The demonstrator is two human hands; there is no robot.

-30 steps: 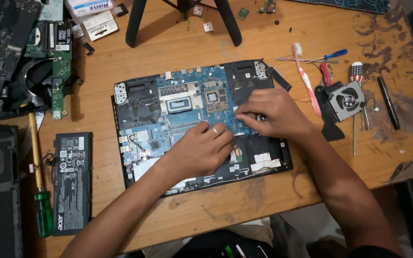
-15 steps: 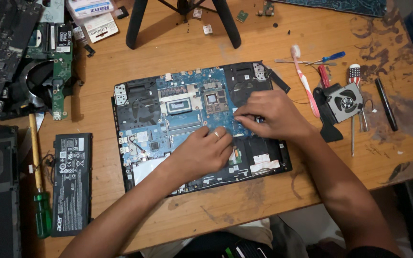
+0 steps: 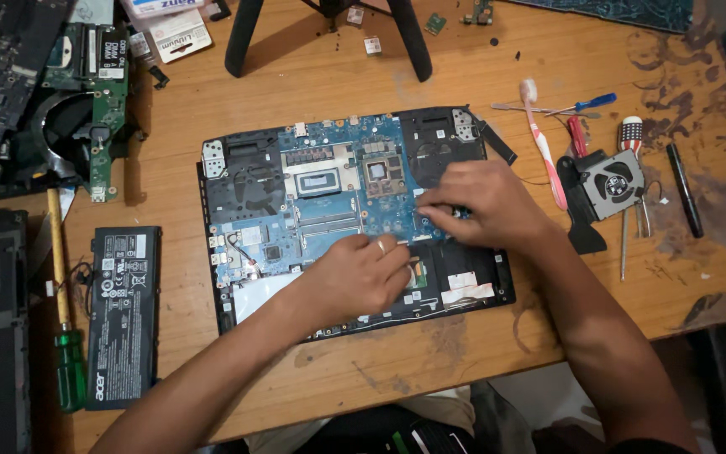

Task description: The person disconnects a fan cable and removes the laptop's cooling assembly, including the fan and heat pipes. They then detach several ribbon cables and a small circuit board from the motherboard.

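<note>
- Both hands worked 1 opened laptop's [image 3: 237, 181] blue motherboard [image 3: 329, 202]: right hand [image 3: 485, 202] pinched a small part (unclear); left hand [image 3: 363, 277] pressed flat.
- Next called for steady, fine fingertip control.

The opened laptop base [image 3: 249, 181] is lying flat on the wooden table, its blue motherboard [image 3: 329, 197] sitting exposed inside the black shell.

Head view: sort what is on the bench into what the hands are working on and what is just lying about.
In hand:
- opened laptop, blue board showing
- left hand on its lower middle
- right hand on the board's right part

Lying about:
- battery, left
- green-handled screwdriver
- loose fan, right
- toothbrush
- black pen
- green board, upper left
</note>
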